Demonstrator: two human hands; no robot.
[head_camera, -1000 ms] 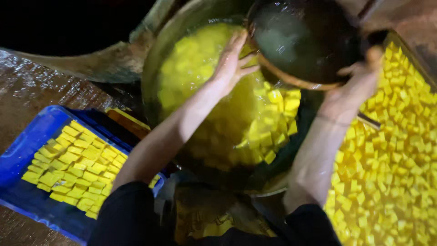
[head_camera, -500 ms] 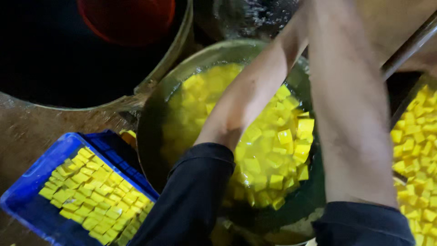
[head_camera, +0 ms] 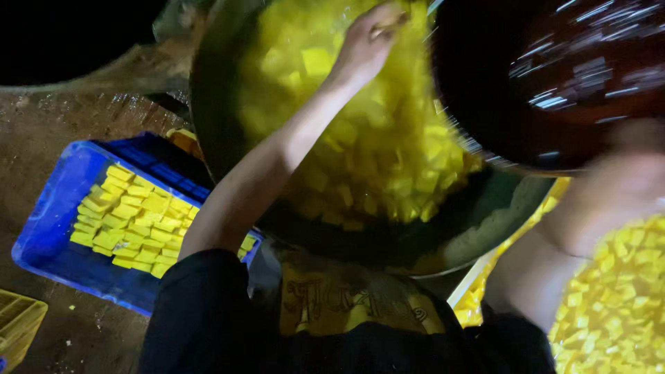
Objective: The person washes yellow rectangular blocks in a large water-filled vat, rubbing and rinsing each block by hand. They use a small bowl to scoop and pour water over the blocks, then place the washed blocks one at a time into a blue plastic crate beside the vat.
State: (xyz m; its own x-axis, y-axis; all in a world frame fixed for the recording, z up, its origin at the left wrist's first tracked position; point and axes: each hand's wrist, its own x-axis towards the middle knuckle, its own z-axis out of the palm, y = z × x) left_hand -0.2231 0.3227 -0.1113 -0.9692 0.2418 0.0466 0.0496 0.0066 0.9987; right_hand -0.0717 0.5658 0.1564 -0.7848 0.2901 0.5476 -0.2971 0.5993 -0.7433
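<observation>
Dark bowl (head_camera: 554,76) back overhead; left hand (head_camera: 370,41) reaches farther into pan (head_camera: 215,104).

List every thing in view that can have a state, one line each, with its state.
left hand: reaching into the metal pan, on the yellow cubes
right hand: blurred, at the dark bowl's underside; grip unclear
dark bowl: raised over the pan, tilted
metal pan: heaped with wet yellow cubes
blue crate: on the floor, partly filled with rows of yellow blocks
yellow crate: only a corner shows
</observation>
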